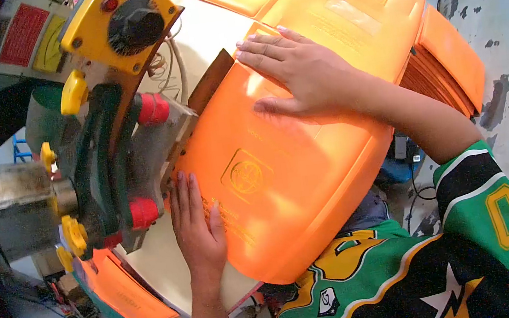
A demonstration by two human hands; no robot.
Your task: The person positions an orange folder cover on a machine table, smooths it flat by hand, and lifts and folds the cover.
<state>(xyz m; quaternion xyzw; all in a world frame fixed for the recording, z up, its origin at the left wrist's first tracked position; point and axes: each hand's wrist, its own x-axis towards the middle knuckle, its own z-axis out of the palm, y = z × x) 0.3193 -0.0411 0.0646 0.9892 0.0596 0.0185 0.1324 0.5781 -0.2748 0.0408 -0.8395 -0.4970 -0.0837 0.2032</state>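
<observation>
An orange folder-like sheet [293, 167] with a yellow globe emblem lies in front of me, its far edge against the machine. My left hand [198, 229] rests at its left edge, close to the machine, with the fingers stretched out. On the upper part of the sheet my right hand [295, 74] lies flat, fingers spread and thumb apart. Beyond it is another orange piece [351, 13] with a similar emblem and a clear rectangular patch. Neither hand grips anything.
The machine [133, 155] with red cylinders, yellow knobs and a black dial stands at the left. Stacked orange pieces [447, 72] hang at the right. More orange pieces [124, 289] lie at the lower left. A cream tabletop [166, 265] shows beneath.
</observation>
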